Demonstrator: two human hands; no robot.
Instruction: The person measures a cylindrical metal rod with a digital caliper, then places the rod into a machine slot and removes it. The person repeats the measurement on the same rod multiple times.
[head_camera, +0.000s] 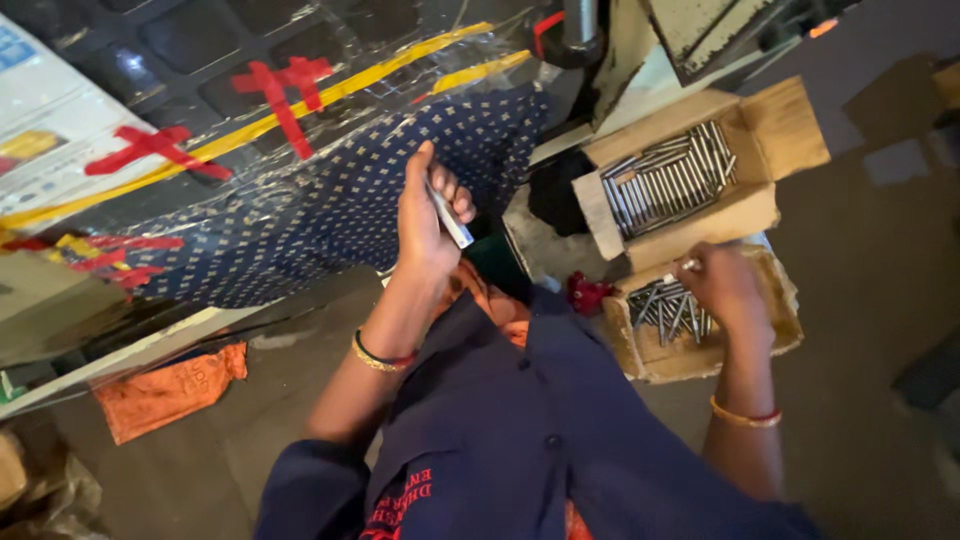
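Observation:
My left hand (428, 215) is raised in front of a blue dotted cloth (330, 210) and grips a short metal rod (450, 218) between its fingers. My right hand (725, 290) reaches into the nearer cardboard box (640, 355) of loose metal rods (668, 308) and pinches one rod at its top. A second open cardboard box (790, 125) behind it holds several metal rods (668, 182) laid side by side. Both wrists wear bangles, and dark blue sleeves cover my arms.
A machine surface wrapped in clear plastic, with yellow tape (300, 105) and red tape crosses (285, 85), stretches across the upper left. An orange bag (165, 390) lies on the grey floor (880, 300) at lower left. A red scrap (588, 293) sits beside the boxes.

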